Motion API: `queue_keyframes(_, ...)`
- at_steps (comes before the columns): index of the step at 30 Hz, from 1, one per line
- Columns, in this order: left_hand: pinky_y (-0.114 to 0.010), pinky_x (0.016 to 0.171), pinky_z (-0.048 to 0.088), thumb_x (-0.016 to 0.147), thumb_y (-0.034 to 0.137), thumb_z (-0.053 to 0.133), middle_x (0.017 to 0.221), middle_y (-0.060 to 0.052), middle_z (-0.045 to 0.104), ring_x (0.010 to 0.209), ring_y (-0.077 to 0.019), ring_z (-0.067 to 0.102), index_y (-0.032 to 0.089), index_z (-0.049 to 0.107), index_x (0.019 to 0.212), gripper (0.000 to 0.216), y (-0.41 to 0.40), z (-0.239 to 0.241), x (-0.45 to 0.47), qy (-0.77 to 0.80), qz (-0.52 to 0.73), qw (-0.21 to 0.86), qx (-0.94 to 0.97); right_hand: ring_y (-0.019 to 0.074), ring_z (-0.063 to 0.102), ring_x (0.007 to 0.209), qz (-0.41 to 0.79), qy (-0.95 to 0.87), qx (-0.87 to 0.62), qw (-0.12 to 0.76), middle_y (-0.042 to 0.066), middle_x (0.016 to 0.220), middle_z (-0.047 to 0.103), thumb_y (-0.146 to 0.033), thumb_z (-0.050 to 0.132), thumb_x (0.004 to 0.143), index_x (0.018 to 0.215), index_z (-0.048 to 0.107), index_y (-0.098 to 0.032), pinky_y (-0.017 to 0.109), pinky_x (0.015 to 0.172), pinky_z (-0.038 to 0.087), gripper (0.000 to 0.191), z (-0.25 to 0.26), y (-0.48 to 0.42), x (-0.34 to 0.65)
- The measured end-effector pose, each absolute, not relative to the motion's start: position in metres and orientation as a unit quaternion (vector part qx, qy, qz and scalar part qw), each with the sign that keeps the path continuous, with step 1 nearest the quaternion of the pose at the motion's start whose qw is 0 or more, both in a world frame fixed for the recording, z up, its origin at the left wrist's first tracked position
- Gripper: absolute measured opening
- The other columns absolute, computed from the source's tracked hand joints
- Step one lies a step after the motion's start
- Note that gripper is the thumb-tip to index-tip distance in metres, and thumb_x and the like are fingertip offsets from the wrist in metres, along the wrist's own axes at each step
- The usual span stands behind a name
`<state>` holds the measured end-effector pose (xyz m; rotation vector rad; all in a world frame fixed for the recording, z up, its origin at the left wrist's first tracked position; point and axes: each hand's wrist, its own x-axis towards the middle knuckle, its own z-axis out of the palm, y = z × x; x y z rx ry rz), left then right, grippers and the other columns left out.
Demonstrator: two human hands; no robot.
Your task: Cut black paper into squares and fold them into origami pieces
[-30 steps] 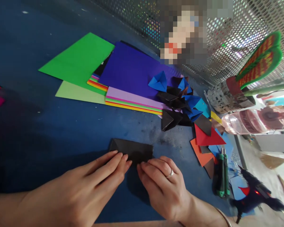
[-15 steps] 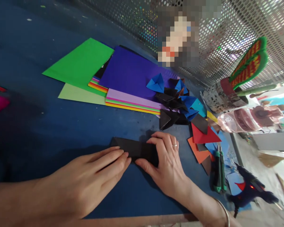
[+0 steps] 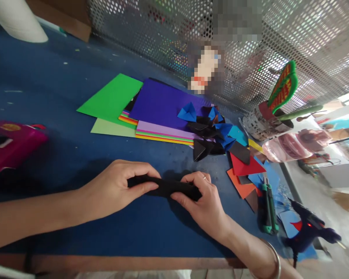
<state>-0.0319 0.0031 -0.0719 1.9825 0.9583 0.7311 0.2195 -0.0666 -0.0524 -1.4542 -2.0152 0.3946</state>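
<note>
A folded strip of black paper [image 3: 167, 187] spans the gap between my two hands, just above the blue table. My left hand [image 3: 125, 186] pinches its left end between thumb and fingers. The right end is gripped by my right hand [image 3: 202, 197], thumb on the near side and fingers on the far side. Beyond the strip lie folded black paper pieces [image 3: 203, 149] and folded blue paper pieces [image 3: 187, 112], partly on a stack of coloured paper topped by a purple sheet [image 3: 159, 102].
A green sheet [image 3: 113, 100] sticks out left of the stack. At right are red paper [image 3: 246, 166], a green-handled cutter [image 3: 269, 209], a dark glue gun [image 3: 311, 228] and a pink bottle [image 3: 293, 145]. A magenta object [image 3: 20, 143] sits at left, before a perforated metal panel [image 3: 151, 42].
My left hand has gone from pressing flat on the black paper to pinching its left end. The strip is now lifted and turned more edge-on. The camera view has shifted.
</note>
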Motion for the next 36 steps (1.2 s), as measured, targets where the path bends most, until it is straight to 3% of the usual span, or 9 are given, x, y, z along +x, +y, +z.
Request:
queue_keyframes(4,-0.025,0.058,0.049,0.092,0.049,0.069,0.068,0.003,0.077,0.061,-0.0165,0.068,0.025,0.081,0.081,0.029,0.003,-0.065,-0.03,0.412,0.261,0.446,0.751,0.0179,0.071,0.08,0.156,-0.756,-0.547,0.324,-0.001,0.083,0.078,-0.035,0.077,0.101,0.095,0.074,-0.025,0.033,0.076,0.052,0.012,-0.051,-0.065,0.222)
queue_keyframes(9,-0.023,0.06,0.05,0.091,0.048,0.071,0.069,0.004,0.077,0.064,-0.0163,0.067,0.026,0.082,0.082,0.027,0.002,-0.063,-0.031,0.412,0.248,0.461,0.746,0.0167,0.069,0.075,0.153,-0.743,-0.553,0.344,-0.002,0.077,0.076,-0.04,0.08,0.101,0.087,0.075,-0.024,0.032,0.074,0.051,0.021,-0.052,-0.065,0.222)
queue_keyframes(14,-0.023,0.064,0.052,0.093,0.048,0.071,0.074,0.004,0.079,0.069,-0.0172,0.07,0.026,0.081,0.084,0.026,0.003,-0.064,-0.033,0.401,0.247,0.444,0.762,0.0153,0.067,0.072,0.159,-0.733,-0.557,0.356,-0.004,0.071,0.072,-0.035,0.086,0.095,0.078,0.073,-0.023,0.03,0.072,0.05,0.025,-0.055,-0.065,0.221)
queue_keyframes(23,-0.023,0.065,0.051,0.095,0.044,0.07,0.075,0.004,0.078,0.069,-0.0166,0.068,0.025,0.082,0.087,0.024,-0.003,-0.053,-0.03,0.407,0.219,0.475,0.749,0.0153,0.068,0.07,0.178,-0.728,-0.563,0.349,-0.005,0.071,0.074,-0.03,0.084,0.095,0.081,0.073,-0.024,0.03,0.072,0.05,0.019,-0.051,-0.067,0.22)
queue_keyframes(29,-0.024,0.057,0.045,0.097,0.047,0.066,0.064,0.005,0.071,0.058,-0.0139,0.06,0.024,0.08,0.081,0.031,-0.002,-0.061,-0.032,0.388,0.243,0.447,0.768,0.0164,0.068,0.071,0.194,-0.716,-0.585,0.327,-0.005,0.071,0.074,-0.027,0.084,0.095,0.078,0.072,-0.025,0.031,0.072,0.048,0.021,-0.05,-0.067,0.223)
queue_keyframes(36,-0.024,0.052,0.038,0.099,0.04,0.066,0.057,0.008,0.062,0.05,-0.0102,0.052,0.023,0.066,0.071,0.032,-0.006,-0.065,-0.034,0.367,0.291,0.385,0.795,0.0161,0.068,0.071,0.206,-0.719,-0.579,0.325,-0.005,0.072,0.074,-0.02,0.084,0.093,0.079,0.072,-0.025,0.031,0.073,0.046,0.019,-0.049,-0.067,0.224)
